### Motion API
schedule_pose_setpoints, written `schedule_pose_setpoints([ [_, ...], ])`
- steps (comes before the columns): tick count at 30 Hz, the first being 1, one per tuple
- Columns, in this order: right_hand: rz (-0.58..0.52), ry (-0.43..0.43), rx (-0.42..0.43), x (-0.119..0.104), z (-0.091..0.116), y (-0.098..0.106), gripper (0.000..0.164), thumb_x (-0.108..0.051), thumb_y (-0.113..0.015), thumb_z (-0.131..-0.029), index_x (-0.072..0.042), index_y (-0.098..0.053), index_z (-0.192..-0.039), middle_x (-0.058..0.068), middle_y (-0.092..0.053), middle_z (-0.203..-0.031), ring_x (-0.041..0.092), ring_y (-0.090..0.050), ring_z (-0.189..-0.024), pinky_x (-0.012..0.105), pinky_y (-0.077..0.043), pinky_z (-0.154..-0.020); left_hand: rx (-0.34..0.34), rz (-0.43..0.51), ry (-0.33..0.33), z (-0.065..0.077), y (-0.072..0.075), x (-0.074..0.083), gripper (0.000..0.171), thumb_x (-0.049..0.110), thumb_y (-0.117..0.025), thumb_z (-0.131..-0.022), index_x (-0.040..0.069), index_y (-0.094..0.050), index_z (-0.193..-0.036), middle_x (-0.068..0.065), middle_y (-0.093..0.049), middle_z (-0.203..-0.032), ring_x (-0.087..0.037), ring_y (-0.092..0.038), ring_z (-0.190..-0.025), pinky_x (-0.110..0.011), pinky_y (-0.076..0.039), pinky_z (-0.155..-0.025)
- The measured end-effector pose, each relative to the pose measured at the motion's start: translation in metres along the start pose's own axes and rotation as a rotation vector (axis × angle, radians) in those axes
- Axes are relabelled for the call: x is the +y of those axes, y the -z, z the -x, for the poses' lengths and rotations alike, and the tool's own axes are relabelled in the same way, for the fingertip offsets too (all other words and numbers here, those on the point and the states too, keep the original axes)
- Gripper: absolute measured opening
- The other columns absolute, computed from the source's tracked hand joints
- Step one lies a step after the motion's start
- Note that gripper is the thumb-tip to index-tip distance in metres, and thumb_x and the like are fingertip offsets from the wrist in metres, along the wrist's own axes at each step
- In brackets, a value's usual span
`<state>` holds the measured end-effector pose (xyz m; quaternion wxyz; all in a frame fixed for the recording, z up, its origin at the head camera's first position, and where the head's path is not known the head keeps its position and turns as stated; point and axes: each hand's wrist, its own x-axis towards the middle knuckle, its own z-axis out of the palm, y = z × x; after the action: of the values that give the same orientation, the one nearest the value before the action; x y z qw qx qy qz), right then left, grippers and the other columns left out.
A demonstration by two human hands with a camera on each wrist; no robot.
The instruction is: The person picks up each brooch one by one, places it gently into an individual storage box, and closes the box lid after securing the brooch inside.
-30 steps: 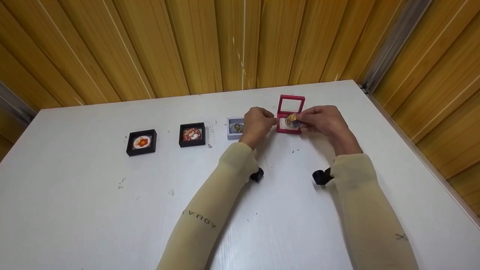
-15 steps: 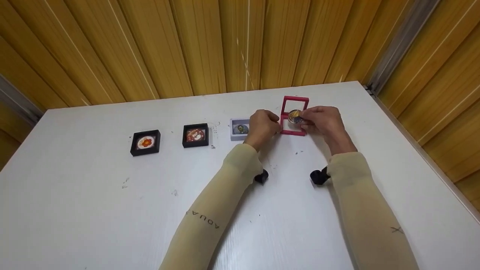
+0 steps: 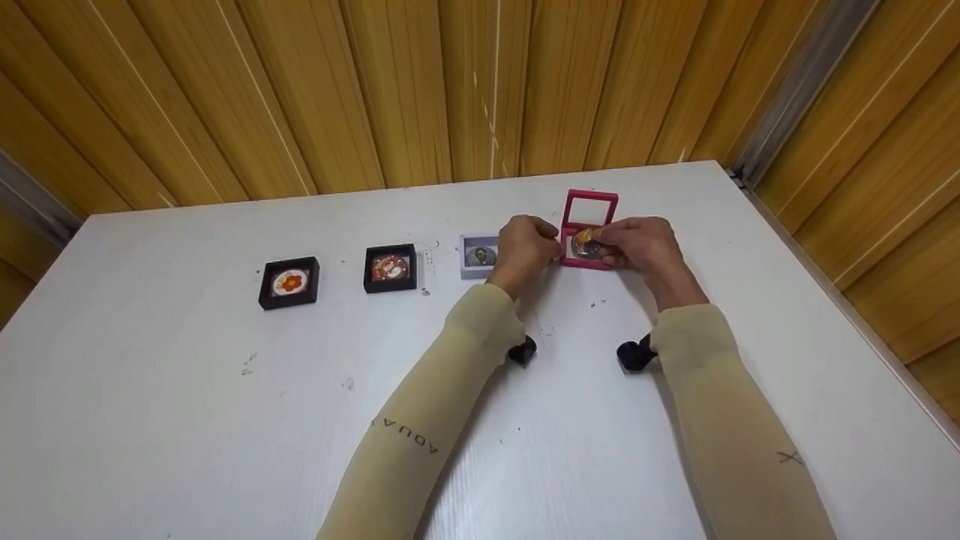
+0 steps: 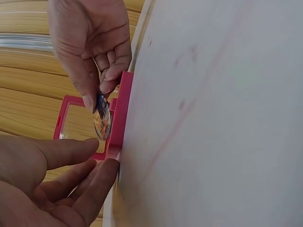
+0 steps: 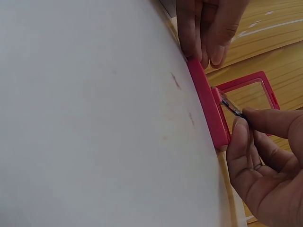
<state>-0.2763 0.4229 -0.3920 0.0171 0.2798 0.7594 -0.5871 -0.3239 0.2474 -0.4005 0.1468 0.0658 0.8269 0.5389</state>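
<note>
A red display case (image 3: 586,262) with a clear window lies opened on the white table, its lid (image 3: 591,210) raised at the back. My right hand (image 3: 645,244) pinches a round badge (image 3: 583,244) with a colourful picture between thumb and fingers. The badge (image 4: 101,118) is tilted over the case's base, its lower edge within the frame. My left hand (image 3: 527,251) is at the case's left side, fingertips touching its end wall (image 5: 201,85). The left thumb stands slightly apart above the edge.
A pale lavender case (image 3: 472,259) with a green-figured badge stands left of my left hand, partly hidden by it. Further left are two black cases, one with a red badge (image 3: 390,267), one with a flower badge (image 3: 290,283). A wood-patterned wall (image 3: 337,97) rises behind the table.
The badge was lifted toward the case's hinge half a second ago and is now lower, over the base. My left hand stays at the case's left side.
</note>
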Motion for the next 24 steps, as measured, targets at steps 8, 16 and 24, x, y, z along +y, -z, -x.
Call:
schedule_pose_setpoints([
  [8,0.036,0.025,-0.016,0.001,-0.003,-0.001,0.043,-0.025,-0.074,-0.103,0.001,-0.066,-0.136,0.020,-0.064,-0.131,0.010,-0.068,-0.076,0.021,-0.059,-0.078,0.015,0.041,-0.010,-0.005,0.004,-0.001,0.026,0.004,-0.079,-0.096,0.004,-0.075,-0.122,-0.003,-0.068,-0.109,-0.018,-0.062,-0.099,-0.024,-0.058,-0.082],
  [16,0.045,0.013,-0.007,0.009,-0.004,0.011,0.045,-0.027,-0.074,-0.103,0.001,-0.064,-0.136,0.018,-0.063,-0.130,0.009,-0.067,-0.078,0.021,-0.059,-0.080,-0.008,0.067,-0.001,-0.009,-0.010,0.003,0.031,0.004,-0.081,-0.094,0.005,-0.075,-0.124,-0.001,-0.067,-0.105,-0.016,-0.064,-0.092,-0.022,-0.058,-0.077],
  [24,0.052,0.026,-0.022,0.003,-0.008,0.000,0.044,-0.026,-0.075,-0.102,0.001,-0.066,-0.134,0.017,-0.065,-0.128,0.009,-0.068,-0.077,0.021,-0.059,-0.079,0.020,0.029,-0.014,-0.009,-0.004,0.001,0.034,0.006,-0.081,-0.095,0.007,-0.074,-0.128,-0.001,-0.069,-0.113,-0.015,-0.062,-0.099,-0.024,-0.058,-0.085],
])
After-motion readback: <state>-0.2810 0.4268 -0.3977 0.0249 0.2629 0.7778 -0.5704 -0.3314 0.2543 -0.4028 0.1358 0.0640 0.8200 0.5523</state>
